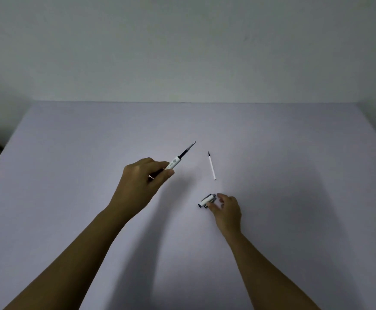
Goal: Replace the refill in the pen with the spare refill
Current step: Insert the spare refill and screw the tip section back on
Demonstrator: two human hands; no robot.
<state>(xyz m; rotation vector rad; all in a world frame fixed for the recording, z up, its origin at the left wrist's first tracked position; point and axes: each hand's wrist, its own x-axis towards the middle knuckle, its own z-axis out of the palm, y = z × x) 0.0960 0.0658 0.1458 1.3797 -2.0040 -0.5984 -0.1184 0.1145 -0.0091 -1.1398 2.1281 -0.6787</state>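
My left hand point(145, 175) grips a white pen barrel point(174, 164) raised above the table, pointing up and to the right. A dark refill point(186, 150) sticks out of the barrel's open front end, its metal tip at the top. A thin white spare refill point(212, 167) with a dark tip lies on the table to the right of the pen, apart from both hands. My right hand point(226, 211) rests low on the table with its fingertips at a short white and dark pen piece point(206, 200); whether the fingers pinch it or only touch it is unclear.
A pale lilac table point(70, 186) fills the view, with its far edge against a plain white wall point(182, 52). The table's left edge drops off to a dark floor at the far left.
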